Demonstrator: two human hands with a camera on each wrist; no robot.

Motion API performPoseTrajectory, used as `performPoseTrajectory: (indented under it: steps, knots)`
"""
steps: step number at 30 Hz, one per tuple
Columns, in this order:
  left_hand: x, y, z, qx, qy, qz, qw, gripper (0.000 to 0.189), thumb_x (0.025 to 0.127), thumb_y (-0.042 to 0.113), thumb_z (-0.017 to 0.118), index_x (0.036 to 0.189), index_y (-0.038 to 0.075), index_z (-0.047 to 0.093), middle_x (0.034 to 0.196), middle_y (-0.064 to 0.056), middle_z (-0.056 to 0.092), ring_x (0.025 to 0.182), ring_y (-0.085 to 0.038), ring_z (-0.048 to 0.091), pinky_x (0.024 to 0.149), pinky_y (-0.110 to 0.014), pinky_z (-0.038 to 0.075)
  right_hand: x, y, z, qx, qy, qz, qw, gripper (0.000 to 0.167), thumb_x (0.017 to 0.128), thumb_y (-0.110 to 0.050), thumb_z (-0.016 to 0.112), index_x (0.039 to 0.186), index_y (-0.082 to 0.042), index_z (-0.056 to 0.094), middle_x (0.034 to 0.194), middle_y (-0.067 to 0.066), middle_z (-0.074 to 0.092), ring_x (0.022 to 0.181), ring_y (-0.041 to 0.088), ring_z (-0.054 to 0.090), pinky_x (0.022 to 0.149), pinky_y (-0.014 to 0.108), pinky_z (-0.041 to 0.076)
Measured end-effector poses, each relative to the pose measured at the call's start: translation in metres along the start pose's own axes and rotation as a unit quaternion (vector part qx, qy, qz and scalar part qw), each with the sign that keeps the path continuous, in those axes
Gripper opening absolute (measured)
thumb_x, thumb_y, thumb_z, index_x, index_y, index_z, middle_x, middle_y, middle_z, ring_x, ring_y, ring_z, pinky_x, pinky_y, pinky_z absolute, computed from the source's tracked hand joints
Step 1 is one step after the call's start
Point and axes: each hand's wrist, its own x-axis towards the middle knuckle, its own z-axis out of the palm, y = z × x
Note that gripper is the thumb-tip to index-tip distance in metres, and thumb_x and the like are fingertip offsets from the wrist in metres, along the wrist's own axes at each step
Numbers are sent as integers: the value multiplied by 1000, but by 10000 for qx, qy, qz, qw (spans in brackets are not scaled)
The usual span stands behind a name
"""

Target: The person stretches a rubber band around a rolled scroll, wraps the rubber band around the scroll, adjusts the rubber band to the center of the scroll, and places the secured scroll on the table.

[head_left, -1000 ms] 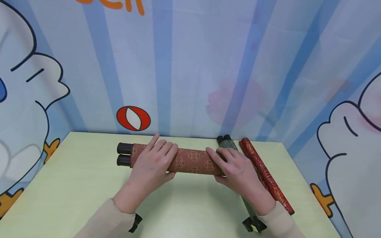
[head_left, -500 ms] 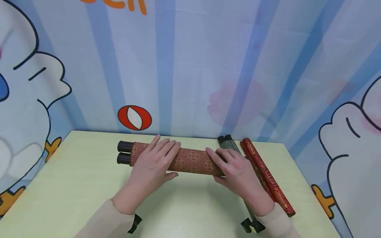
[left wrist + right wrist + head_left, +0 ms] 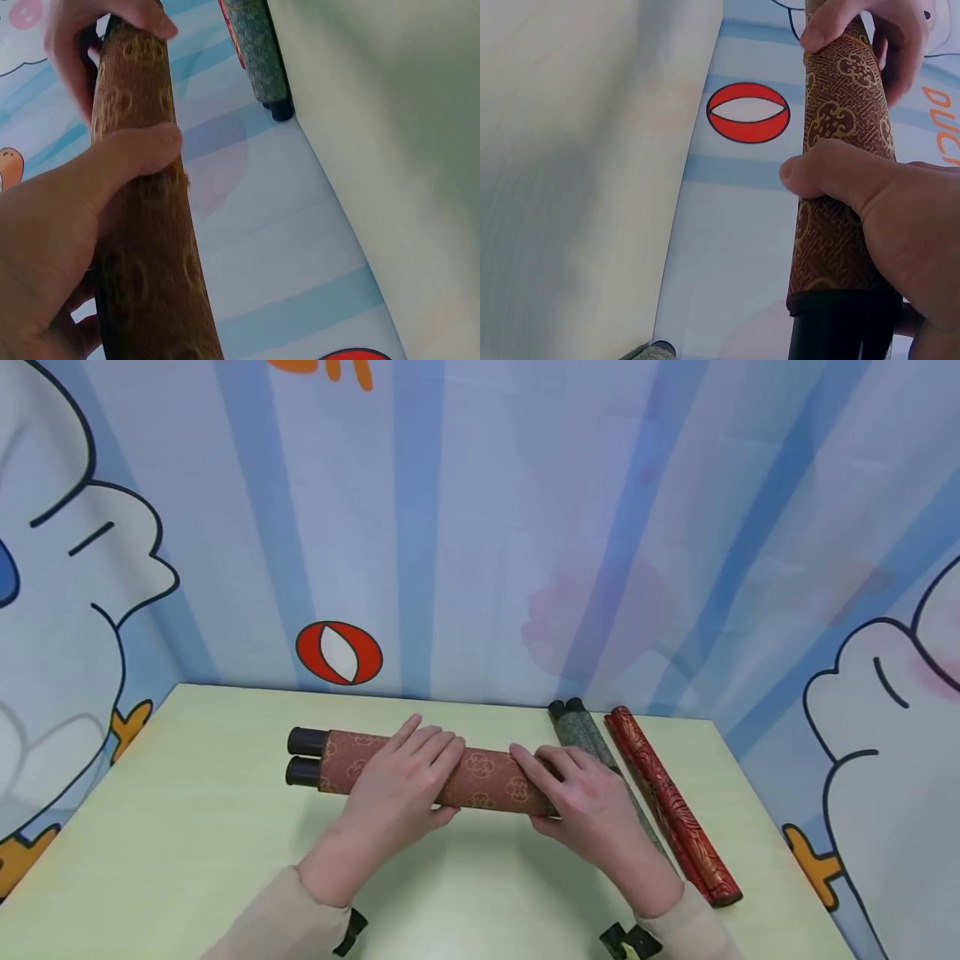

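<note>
A rolled scroll (image 3: pixel 480 781), covered in reddish-brown brocade with gold flowers, is held roughly level over the table. Two black rod ends stick out side by side at its left. My left hand (image 3: pixel 408 777) grips the scroll left of its middle, fingers over the top and thumb along the near side. Near the other end, my right hand (image 3: pixel 588 797) grips it the same way. Both wrist views show a thumb pressed across the brown scroll (image 3: pixel 154 240), with the fingers wrapped behind and partly hidden. In the right wrist view, black rod ends (image 3: pixel 829 330) show below the right hand.
To the right on the pale table (image 3: pixel 187 827) lie a grey-green scroll (image 3: pixel 588 735), partly behind my right hand and forearm, and a red-and-gold scroll (image 3: pixel 675 810) beside it. A striped blue backdrop (image 3: pixel 480 527) with cartoon figures stands along the table's back edge.
Both hands have shifted the brown scroll a little toward me and slightly left, still gripping it. More of the grey-green scroll shows behind the right hand. The other scrolls have stayed put.
</note>
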Motion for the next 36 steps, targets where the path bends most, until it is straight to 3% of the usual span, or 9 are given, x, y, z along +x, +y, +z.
performPoseTrajectory:
  steps: [4, 9, 13, 17, 22, 29, 36]
  knots:
    - [1, 1, 0, -104, -24, 20, 9999, 84, 69, 46, 102, 132, 5, 66, 127, -10, 71, 123, -32, 65, 123, -52, 41, 0, 1, -1, 25, 9, -36, 10000, 100, 59, -33, 106, 148, -17, 64, 118, 10, 69, 100, 30, 71, 79, 44, 65]
    - [-5, -11, -6, -130, 46, -255, 9996, 93, 63, 48, 104, 136, 5, 67, 131, -10, 72, 126, -33, 65, 123, -52, 40, -3, 6, -5, -27, 36, 30, 10000, 99, 59, -33, 106, 148, -17, 64, 118, 11, 70, 102, 31, 71, 74, 45, 65]
    - [-6, -17, -8, -53, 181, -228, 9996, 90, 64, 46, 104, 134, 5, 67, 129, -11, 72, 124, -34, 66, 122, -53, 41, -3, 10, -8, -89, 36, 70, 9999, 99, 61, -31, 105, 150, -19, 63, 119, 11, 70, 104, 33, 70, 72, 46, 65]
    - [-2, -13, -5, 43, 217, -24, 9998, 86, 69, 48, 100, 135, 5, 66, 129, -10, 72, 123, -33, 66, 122, -53, 41, -2, 10, -9, -63, -11, 54, 10000, 100, 62, -32, 105, 152, -19, 61, 120, 11, 69, 105, 33, 70, 73, 46, 65]
    - [3, -7, -5, 157, 366, 1, 9992, 84, 67, 46, 101, 133, 7, 67, 129, -9, 71, 121, -31, 66, 123, -53, 41, 1, 8, -9, -82, 103, 120, 9998, 98, 60, -31, 105, 148, -19, 64, 119, 11, 70, 103, 34, 71, 73, 47, 66]
    - [9, 1, -4, 193, 349, 231, 9989, 86, 69, 49, 101, 136, 8, 67, 131, -8, 70, 123, -31, 65, 123, -54, 41, 12, 2, -4, 88, 266, -72, 9996, 99, 59, -32, 107, 147, -17, 65, 118, 11, 70, 101, 33, 71, 83, 46, 65]
    - [2, -5, -10, 241, 261, -38, 9994, 96, 66, 53, 102, 141, 6, 65, 135, -9, 71, 125, -31, 65, 125, -53, 38, 8, 6, 0, 75, 122, 58, 9999, 98, 59, -32, 106, 147, -18, 65, 118, 11, 70, 103, 34, 71, 81, 47, 65]
